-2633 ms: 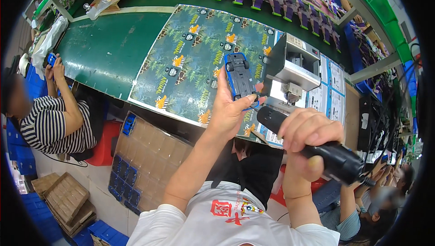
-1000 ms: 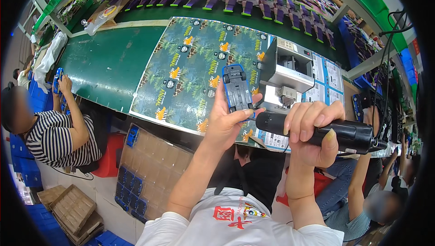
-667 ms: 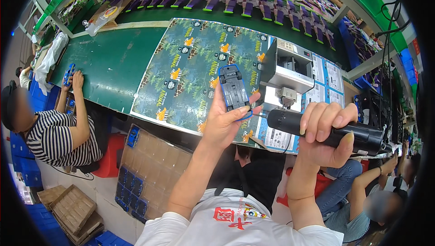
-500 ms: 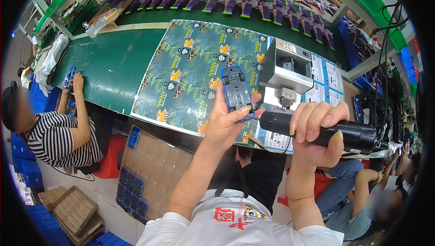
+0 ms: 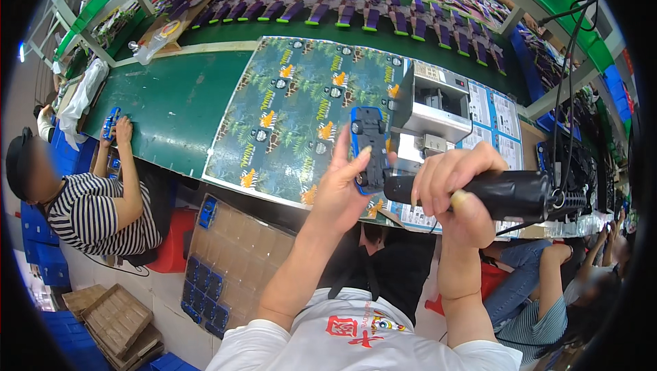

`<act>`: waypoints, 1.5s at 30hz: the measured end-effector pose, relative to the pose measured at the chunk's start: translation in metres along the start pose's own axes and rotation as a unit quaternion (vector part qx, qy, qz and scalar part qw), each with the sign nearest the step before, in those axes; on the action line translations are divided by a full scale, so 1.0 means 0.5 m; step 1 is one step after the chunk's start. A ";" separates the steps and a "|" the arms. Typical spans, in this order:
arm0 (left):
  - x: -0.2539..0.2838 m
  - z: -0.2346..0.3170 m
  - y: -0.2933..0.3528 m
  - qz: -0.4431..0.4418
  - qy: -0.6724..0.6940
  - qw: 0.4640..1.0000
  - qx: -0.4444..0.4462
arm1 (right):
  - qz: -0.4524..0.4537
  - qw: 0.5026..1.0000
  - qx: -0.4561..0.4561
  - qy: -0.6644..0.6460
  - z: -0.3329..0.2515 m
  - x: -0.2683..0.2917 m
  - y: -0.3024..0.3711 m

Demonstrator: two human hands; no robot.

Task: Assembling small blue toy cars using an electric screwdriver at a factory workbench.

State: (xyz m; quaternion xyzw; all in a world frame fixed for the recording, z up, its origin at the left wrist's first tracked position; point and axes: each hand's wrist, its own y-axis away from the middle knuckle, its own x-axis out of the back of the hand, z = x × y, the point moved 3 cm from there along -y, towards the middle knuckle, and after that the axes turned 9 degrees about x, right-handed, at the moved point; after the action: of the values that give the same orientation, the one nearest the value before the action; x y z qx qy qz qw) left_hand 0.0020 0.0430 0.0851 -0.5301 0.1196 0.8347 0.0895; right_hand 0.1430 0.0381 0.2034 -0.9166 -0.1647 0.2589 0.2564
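Observation:
My left hand (image 5: 342, 190) is closed around a blue toy car (image 5: 369, 142), which is turned with its black underside toward me. The thumb presses on that underside. My right hand (image 5: 455, 186) grips a black electric screwdriver (image 5: 513, 194), held nearly level and pointing left. The screwdriver's front end is close to the lower end of the car; whether its tip touches a screw cannot be made out. Just beyond my hands stands a metal box-shaped machine (image 5: 441, 114), probably a screw feeder, with an opening in its front.
A sheet with animal prints (image 5: 274, 125) covers the bench (image 5: 171, 97). Below its edge, a brown tray (image 5: 239, 234) holds several blue cars. A co-worker in a striped shirt (image 5: 96, 207) handles another blue car at the left. Purple parts (image 5: 349, 12) line the far belt. Cables hang at the right.
The car has shifted slightly right and down and stands more upright. The screwdriver has moved a little left, and its rear end has tilted slightly.

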 end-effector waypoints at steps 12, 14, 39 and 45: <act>0.007 -0.041 0.018 0.085 -0.022 0.993 0.076 | -0.100 0.982 0.073 -0.144 0.050 0.062 0.022; 0.014 -0.044 0.020 0.091 -0.033 0.992 0.077 | -0.127 0.979 0.084 -0.139 0.055 0.054 0.024; 0.068 -0.064 0.045 0.115 0.017 0.988 0.098 | -0.203 0.973 0.064 -0.085 0.085 0.029 0.049; 0.087 -0.064 0.052 0.144 -0.028 0.987 0.058 | -0.203 0.967 0.143 -0.049 0.036 0.038 0.029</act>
State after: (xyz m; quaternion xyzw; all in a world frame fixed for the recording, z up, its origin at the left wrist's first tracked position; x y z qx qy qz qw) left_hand 0.0041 0.0098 0.0353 -0.4773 0.2408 0.8451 0.0023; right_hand 0.1506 0.0416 0.1748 -0.8039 -0.3211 0.2664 0.4239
